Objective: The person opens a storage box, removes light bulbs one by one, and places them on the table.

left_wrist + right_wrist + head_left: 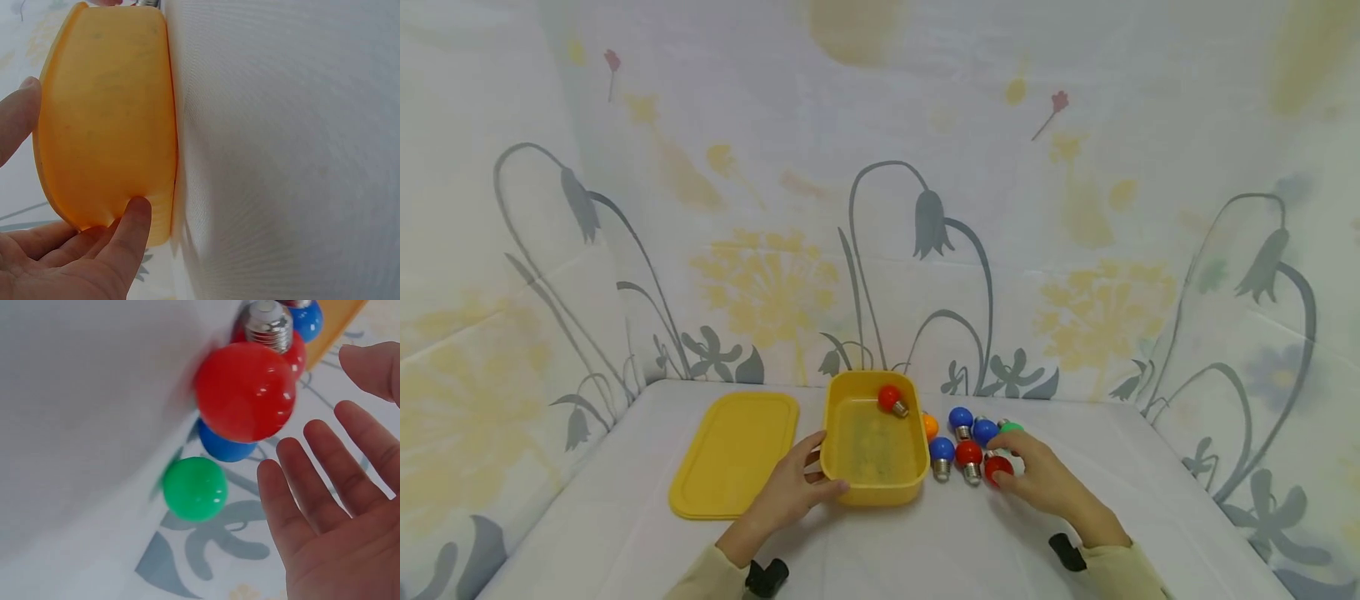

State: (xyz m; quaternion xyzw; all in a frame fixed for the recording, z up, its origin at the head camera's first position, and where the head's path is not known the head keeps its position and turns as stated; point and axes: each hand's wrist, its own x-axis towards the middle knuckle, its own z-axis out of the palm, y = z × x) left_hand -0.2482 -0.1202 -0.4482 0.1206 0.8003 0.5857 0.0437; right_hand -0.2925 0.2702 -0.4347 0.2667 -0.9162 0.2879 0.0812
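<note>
My left hand (797, 482) holds the yellow plastic container (880, 497) at its near left corner. In the left wrist view the thumb lies at the rim and the fingers (132, 228) press against the container's wall (112, 112). One red light bulb (889, 397) lies inside, near the far right corner. My right hand (1037, 475) reaches over the nearest red bulb (997, 469) on the table. The right wrist view shows its fingers extended beside that red bulb (245, 392), with a gap between them.
Right of the container lie several more bulbs: an orange one (930, 427), blue ones (942, 451), another red one (968, 453) and a green one (195, 489). A flat yellow lid (735, 454) rests at the left on the white cloth. A patterned curtain (880, 283) stands behind.
</note>
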